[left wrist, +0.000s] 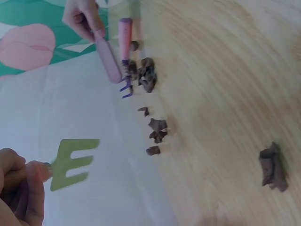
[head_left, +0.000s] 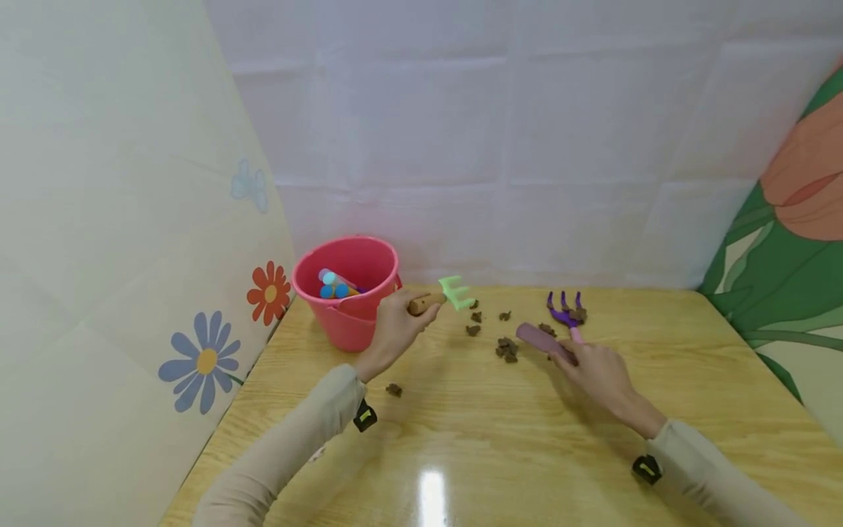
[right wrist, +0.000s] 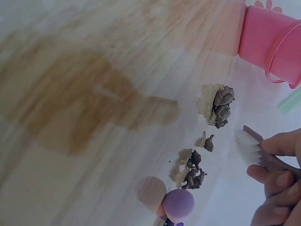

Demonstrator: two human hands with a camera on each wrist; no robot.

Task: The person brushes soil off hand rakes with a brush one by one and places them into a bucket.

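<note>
Purple prongs and all, the garden fork with a pink handle (head_left: 565, 318) lies just past the person's right grip (head_left: 593, 372), so I think a careless bump could make it slide and scatter the crumbly brown clumps (head_left: 507, 349) around it. Those clumps might also roll off or break into little bits if the flat mauve brush with pale bristles (head_left: 538, 338) pushed them too hard. Then there's the round pink plastic bucket (head_left: 342, 322), so close to the left grip (head_left: 402, 320) that a wide swing of that arm might tip it. Fingers and thumb of the left grip are wrapped around the brown wooden handle of the light green toothed rake (head_left: 453, 293), and its teeth stick out in front of them. Across from it, the right grip holds the brush by one end, with the broad end poking out toward the clumps on the yellow wooden worktop (head_left: 487, 439). I can't tell if the bristles touch the wood.
</note>
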